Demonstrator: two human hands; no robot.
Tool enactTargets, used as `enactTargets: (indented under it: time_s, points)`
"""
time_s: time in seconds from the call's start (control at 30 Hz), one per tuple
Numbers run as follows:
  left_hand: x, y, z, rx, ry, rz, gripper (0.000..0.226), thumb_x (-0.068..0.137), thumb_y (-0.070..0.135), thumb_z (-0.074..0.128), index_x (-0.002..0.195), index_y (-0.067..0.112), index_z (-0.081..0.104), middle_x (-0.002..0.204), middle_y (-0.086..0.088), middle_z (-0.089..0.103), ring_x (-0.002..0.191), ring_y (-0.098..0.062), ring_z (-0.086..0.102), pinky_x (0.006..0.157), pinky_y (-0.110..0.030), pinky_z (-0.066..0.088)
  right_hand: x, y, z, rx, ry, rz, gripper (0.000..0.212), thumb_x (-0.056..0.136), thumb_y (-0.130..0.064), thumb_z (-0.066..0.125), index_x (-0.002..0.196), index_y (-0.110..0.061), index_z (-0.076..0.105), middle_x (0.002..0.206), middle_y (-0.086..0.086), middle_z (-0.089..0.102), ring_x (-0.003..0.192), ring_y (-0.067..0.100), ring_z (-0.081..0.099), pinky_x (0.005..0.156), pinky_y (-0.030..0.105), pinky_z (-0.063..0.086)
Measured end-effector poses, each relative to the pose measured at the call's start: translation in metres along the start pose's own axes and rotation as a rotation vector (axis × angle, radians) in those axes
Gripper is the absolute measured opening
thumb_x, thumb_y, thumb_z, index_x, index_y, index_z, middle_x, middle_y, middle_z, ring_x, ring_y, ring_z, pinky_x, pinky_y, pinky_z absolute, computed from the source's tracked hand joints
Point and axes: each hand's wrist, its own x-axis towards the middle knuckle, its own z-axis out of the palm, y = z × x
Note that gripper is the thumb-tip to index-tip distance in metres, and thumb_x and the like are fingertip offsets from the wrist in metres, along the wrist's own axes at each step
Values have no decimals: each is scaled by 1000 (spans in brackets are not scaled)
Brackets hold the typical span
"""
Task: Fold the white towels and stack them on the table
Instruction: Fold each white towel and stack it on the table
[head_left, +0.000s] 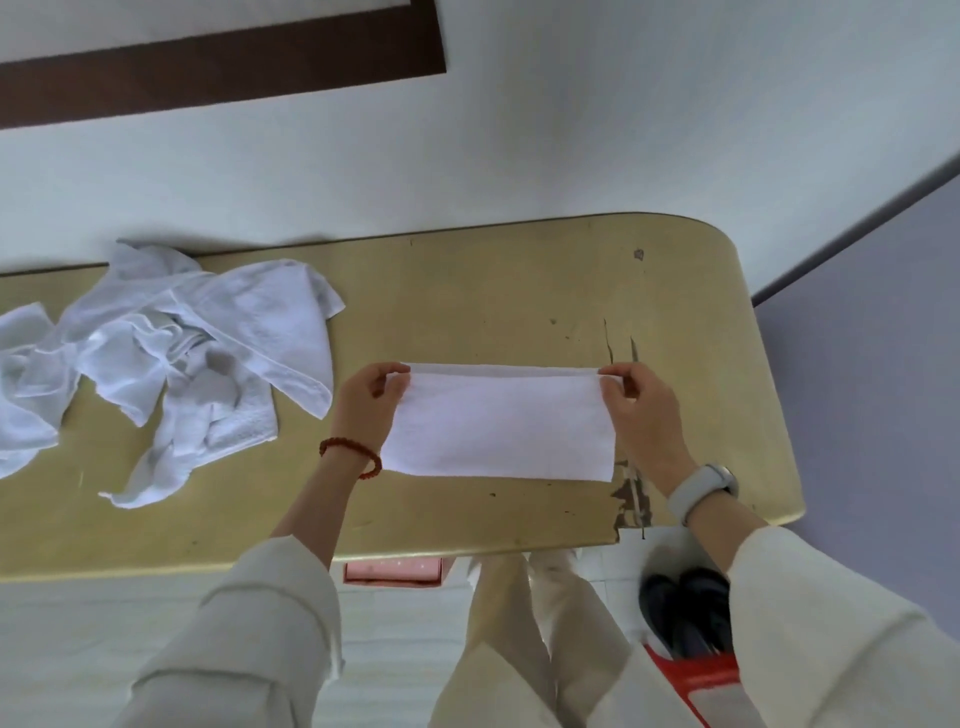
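Note:
A white towel (498, 423), folded into a long rectangle, lies flat on the yellowish table (467, 301) in front of me. My left hand (371, 402) pinches its far left corner. At the far right corner my right hand (641, 405) pinches the doubled edge. Both layers meet along the far edge. A heap of unfolded white towels (171, 358) lies crumpled on the left part of the table, apart from the folded one.
The table's rounded right end (769, 395) has chipped, cracked veneer near my right wrist. A white wall stands behind the table. Below the near edge are a pink box (395, 570), dark shoes (685, 608) and a red bin (696, 680) on the floor.

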Motion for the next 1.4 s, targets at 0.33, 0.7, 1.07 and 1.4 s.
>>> enactTargets:
  time_s: [0.33, 0.7, 1.07, 1.4]
  points:
    - [23, -4, 14, 101, 39, -36, 15, 88, 17, 56, 98, 10, 65, 74, 7, 56, 67, -4, 49, 61, -7, 34, 20, 10, 24, -207, 54, 40, 16, 88, -4, 49, 99, -1, 61, 100, 11, 57, 80, 14, 46, 70, 17, 32]
    - [29, -6, 26, 393, 136, 366, 18, 83, 12, 62, 100, 10, 69, 102, -9, 62, 98, -27, 53, 82, -31, 41, 21, 2, 40, -575, 156, -384, 18, 82, -10, 50, 90, -8, 66, 89, 11, 61, 79, 30, 55, 67, 36, 43]
    - [36, -20, 51, 499, 100, 765, 19, 79, 25, 50, 71, 16, 65, 76, 5, 65, 89, -12, 43, 82, -25, 28, 23, -14, 88, -609, -8, -518, 21, 80, -20, 42, 78, -15, 62, 82, 0, 61, 75, 23, 55, 67, 34, 40]
    - [43, -6, 49, 569, 22, 698, 24, 81, 21, 44, 71, 17, 66, 69, 8, 64, 77, -21, 59, 79, -25, 31, 32, -19, 91, -581, -20, -444, 27, 84, -19, 35, 74, -14, 60, 70, -1, 61, 67, 22, 55, 68, 35, 40]
